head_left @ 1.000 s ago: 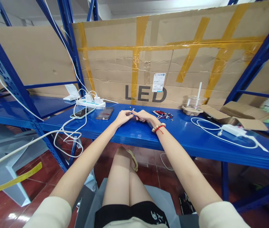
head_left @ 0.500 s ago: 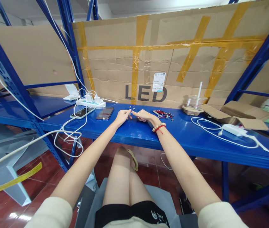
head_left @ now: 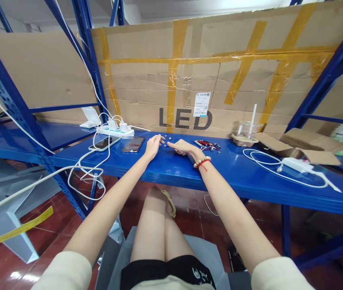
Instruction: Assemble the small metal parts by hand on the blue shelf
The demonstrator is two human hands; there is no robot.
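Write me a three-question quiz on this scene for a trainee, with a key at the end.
1. True or false: the bracelet is on the right wrist.
2. Fill in the gap: going from left to right, the red pieces lie between the right hand and the ____.
3. Which of these is nearest the left hand?
A) red pieces
B) dark phone
C) adapter

Key:
1. True.
2. cup.
3. B.
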